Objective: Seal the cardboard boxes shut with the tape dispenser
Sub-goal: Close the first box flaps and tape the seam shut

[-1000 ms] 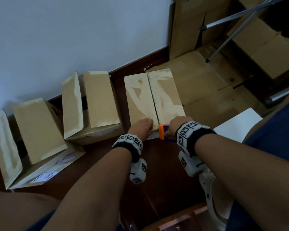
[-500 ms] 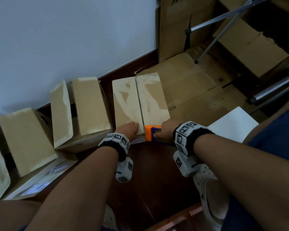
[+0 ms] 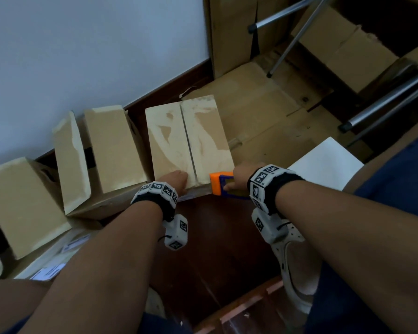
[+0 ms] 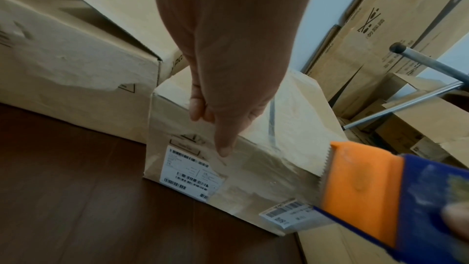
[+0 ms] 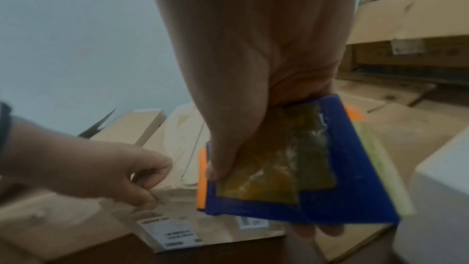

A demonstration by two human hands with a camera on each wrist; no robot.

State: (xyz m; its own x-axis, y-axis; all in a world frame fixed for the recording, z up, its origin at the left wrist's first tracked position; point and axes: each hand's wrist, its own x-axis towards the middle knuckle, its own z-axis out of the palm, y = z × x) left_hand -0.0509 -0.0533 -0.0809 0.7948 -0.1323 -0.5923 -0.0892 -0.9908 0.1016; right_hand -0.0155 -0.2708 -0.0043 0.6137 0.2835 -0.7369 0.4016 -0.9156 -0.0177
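While my left hand (image 3: 176, 180) is pressing the tape end onto the near face of the box (image 3: 191, 141), thumb down and fingers curled on its top edge, my right hand (image 3: 239, 177) is gripping the dispenser (image 3: 221, 185) and pulling it rightward off that near edge, further than a moment ago. Clear tape is stretching across the front; the top seam is lying unsealed, so this looks like anchoring.

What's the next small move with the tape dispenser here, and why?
Probably draw the tape dispenser up over the near edge and along the box seam: the left hand pins the tape start on the front face, the right hand grips the dispenser, and the seam shows bare.
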